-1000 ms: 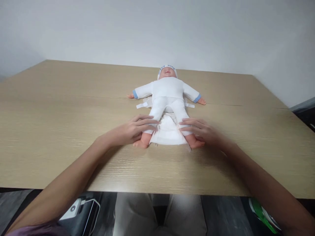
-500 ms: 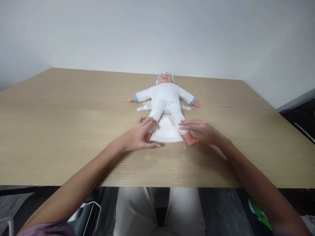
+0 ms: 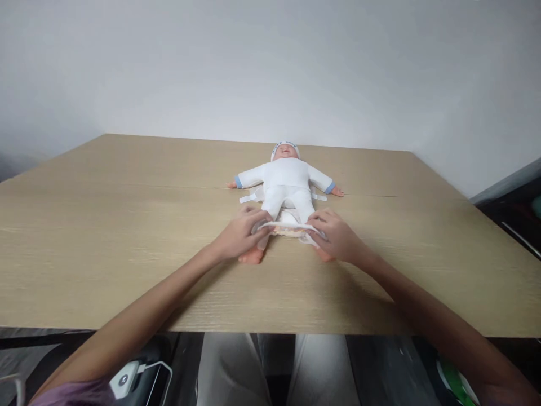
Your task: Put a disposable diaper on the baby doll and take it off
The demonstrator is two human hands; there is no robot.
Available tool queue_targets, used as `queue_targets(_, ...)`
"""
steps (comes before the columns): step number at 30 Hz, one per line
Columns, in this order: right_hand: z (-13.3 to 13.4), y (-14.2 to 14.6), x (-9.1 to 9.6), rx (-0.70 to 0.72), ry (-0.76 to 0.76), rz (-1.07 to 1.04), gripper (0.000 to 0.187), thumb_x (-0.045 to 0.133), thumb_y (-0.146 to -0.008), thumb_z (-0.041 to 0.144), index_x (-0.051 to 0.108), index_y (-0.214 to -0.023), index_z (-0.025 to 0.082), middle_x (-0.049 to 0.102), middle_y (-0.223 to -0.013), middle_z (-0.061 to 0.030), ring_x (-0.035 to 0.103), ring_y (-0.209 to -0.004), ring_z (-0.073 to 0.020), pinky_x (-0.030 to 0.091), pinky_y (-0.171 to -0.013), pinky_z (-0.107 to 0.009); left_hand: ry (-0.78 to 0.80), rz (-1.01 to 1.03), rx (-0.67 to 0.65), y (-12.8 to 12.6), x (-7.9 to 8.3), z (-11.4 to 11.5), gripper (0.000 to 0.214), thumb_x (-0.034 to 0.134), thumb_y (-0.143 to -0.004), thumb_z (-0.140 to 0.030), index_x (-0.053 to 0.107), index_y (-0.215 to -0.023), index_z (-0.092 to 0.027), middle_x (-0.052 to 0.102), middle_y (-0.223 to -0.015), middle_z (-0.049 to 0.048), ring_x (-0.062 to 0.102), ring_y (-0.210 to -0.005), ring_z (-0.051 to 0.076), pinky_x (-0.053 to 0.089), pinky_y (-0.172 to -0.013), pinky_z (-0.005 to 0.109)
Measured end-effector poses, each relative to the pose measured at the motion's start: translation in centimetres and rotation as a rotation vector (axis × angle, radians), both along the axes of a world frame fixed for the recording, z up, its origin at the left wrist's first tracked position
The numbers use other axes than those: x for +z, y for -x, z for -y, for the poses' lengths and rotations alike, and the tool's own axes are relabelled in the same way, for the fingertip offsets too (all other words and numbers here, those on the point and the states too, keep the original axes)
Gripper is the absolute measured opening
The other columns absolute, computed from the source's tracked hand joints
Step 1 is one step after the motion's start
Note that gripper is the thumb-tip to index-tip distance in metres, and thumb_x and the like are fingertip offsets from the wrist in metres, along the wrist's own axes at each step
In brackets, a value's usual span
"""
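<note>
A baby doll [image 3: 287, 173] in a white suit with blue cuffs lies on its back, arms spread and feet toward me. Beneath its hips and between its legs is a white diaper [image 3: 288, 230], its front edge raised off the table. My left hand [image 3: 245, 230] pinches the left corner of that edge, above the doll's leg. At the opposite corner, my right hand [image 3: 336, 234] grips the diaper the same way. The diaper's side tabs [image 3: 251, 196] stick out on both sides of the doll's waist.
The wooden table [image 3: 127, 259] reaches back to a pale wall [image 3: 270, 67]. Its front edge runs just before my lap. Below it on the left is a white device with a cable [image 3: 124, 379]. A black object [image 3: 513, 208] stands past the right edge.
Both hands have closed on the diaper's front corners and lifted that edge, which lay flat between the doll's legs before. The whole view has shifted slightly.
</note>
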State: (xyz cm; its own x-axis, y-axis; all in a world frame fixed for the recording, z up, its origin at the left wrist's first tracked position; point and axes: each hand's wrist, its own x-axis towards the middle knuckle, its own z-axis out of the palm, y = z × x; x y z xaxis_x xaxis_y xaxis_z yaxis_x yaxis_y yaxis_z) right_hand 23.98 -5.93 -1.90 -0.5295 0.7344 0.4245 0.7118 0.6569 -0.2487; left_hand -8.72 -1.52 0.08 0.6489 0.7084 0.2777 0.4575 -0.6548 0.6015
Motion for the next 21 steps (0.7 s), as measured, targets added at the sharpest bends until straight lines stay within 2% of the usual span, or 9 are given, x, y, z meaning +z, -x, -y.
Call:
queue_targets(2, -1.9, -0.2, 1.1, 0.015, 0.053, -0.161, 0.029, 0.055, -0.115, 0.042, 0.074, -0.104, 0.024, 0.074, -0.112, -0.0113, 0.069, -0.102, -0.0292, 0.059, -0.097, -0.049, 0.065, 0.085, 0.032, -0.3, 1.2, -1.6, 0.041, 0.054, -0.111, -0.060, 0.074, -0.106, -0.024, 0.076, -0.112, 0.0070, 0.063, -0.113, 0.032, 0.049, -0.105, 0.048)
queue_targets(6, -7.2, -0.3, 2.8, -0.049, 0.114, -0.430, 0.035, 0.062, -0.110, 0.055, 0.077, -0.116, 0.023, 0.075, -0.127, -0.0105, 0.070, -0.123, -0.0307, 0.054, -0.118, -0.051, 0.130, 0.235, 0.161, -1.8, 2.4, -6.9, 0.053, 0.061, -0.103, -0.071, 0.074, -0.110, -0.021, 0.075, -0.116, 0.0096, 0.064, -0.116, 0.034, 0.049, -0.107, 0.046)
queue_targets(9, -12.1, 0.2, 2.6, -0.178, 0.301, -0.609, 0.040, 0.071, -0.102, 0.059, 0.079, -0.117, 0.023, 0.079, -0.129, -0.0092, 0.071, -0.127, -0.0324, 0.051, -0.124, -0.054, 0.259, 0.355, 0.247, -3.5, 1.8, -11.9, 0.058, 0.069, -0.096, -0.073, 0.073, -0.120, -0.020, 0.076, -0.115, 0.0102, 0.066, -0.113, 0.033, 0.050, -0.102, 0.041)
queue_targets(11, -15.1, 0.7, 1.7, -0.235, 0.517, -0.793, 0.041, 0.079, -0.094, 0.059, 0.079, -0.114, 0.023, 0.083, -0.128, -0.0086, 0.073, -0.127, -0.0335, 0.052, -0.124, -0.055, 0.366, 0.432, 0.255, -4.5, 1.0, -15.0, 0.055, 0.075, -0.092, -0.069, 0.072, -0.116, -0.020, 0.076, -0.111, 0.0099, 0.068, -0.108, 0.031, 0.050, -0.098, 0.039)
queue_targets(13, -17.2, 0.9, 0.6, -0.222, 0.685, -0.940, 0.042, 0.086, -0.088, 0.058, 0.080, -0.110, 0.022, 0.085, -0.127, -0.0082, 0.074, -0.129, -0.0341, 0.055, -0.123, -0.054, 0.474, 0.495, 0.235, -5.3, 0.0, -17.1, 0.051, 0.077, -0.089, -0.065, 0.071, -0.111, -0.019, 0.076, -0.106, 0.0096, 0.068, -0.104, 0.029, 0.051, -0.094, 0.038)
queue_targets(16, -18.1, 0.7, -0.8, -0.158, 0.779, -1.029, 0.047, 0.091, -0.082, 0.057, 0.081, -0.109, 0.021, 0.085, -0.131, -0.0080, 0.075, -0.133, -0.0332, 0.058, -0.122, -0.049, 0.582, 0.555, 0.199, -5.6, -1.0, -17.9, 0.050, 0.080, -0.087, -0.061, 0.070, -0.110, -0.018, 0.075, -0.103, 0.0087, 0.069, -0.101, 0.026, 0.051, -0.090, 0.036)
queue_targets(18, -17.3, 0.3, -1.3, -0.115, 0.811, -1.059, 0.049, 0.092, -0.081, 0.057, 0.082, -0.113, 0.021, 0.084, -0.136, -0.0081, 0.074, -0.135, -0.0321, 0.058, -0.123, -0.047, 0.633, 0.576, 0.171, -5.3, -1.1, -17.1, 0.052, 0.083, -0.085, -0.061, 0.071, -0.111, -0.018, 0.076, -0.106, 0.0085, 0.070, -0.101, 0.025, 0.051, -0.089, 0.035)
queue_targets(21, -14.6, -0.2, -1.4, -0.107, 0.849, -1.054, 0.052, 0.093, -0.083, 0.058, 0.082, -0.117, 0.021, 0.084, -0.135, -0.0096, 0.076, -0.133, -0.0320, 0.061, -0.121, -0.048, 0.694, 0.571, 0.128, -4.3, -1.0, -14.8, 0.059, 0.088, -0.082, -0.065, 0.072, -0.114, -0.018, 0.077, -0.111, 0.0091, 0.071, -0.103, 0.025, 0.052, -0.089, 0.034)
